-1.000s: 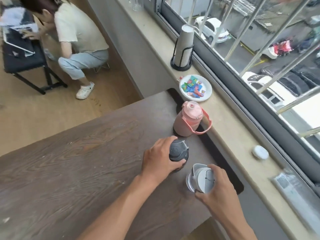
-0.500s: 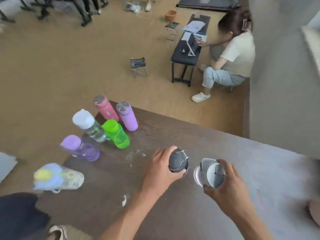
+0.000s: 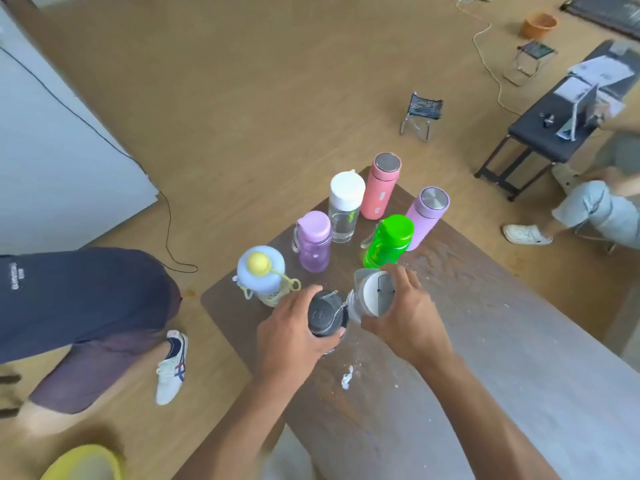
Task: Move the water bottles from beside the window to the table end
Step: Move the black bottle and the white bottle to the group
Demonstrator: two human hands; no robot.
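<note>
My left hand (image 3: pixel 289 336) grips a bottle with a dark grey lid (image 3: pixel 325 315) from above. My right hand (image 3: pixel 405 315) grips a clear bottle with a white-and-grey lid (image 3: pixel 372 294). Both bottles are over the end of the dark wooden table (image 3: pixel 485 341), side by side and almost touching. Whether they rest on the tabletop is hidden by my hands. Just beyond them stand several bottles: a pale blue-lidded one (image 3: pixel 261 275), a purple one (image 3: pixel 314 241), a clear white-capped one (image 3: pixel 346 206), a pink flask (image 3: pixel 381 186), a lilac flask (image 3: pixel 427 216) and a green one (image 3: pixel 389 242).
A standing person's dark shorts and white shoe (image 3: pixel 173 367) are close to the table's left corner. A small folding stool (image 3: pixel 420 114) stands on the floor beyond. A seated person (image 3: pixel 595 209) and a black bench (image 3: pixel 554 129) are at the right. White crumbs (image 3: pixel 347 377) lie on the tabletop.
My view has swung from the window sill to the table end. Both hands have carried their bottles along the table, up to the group of bottles standing there.
</note>
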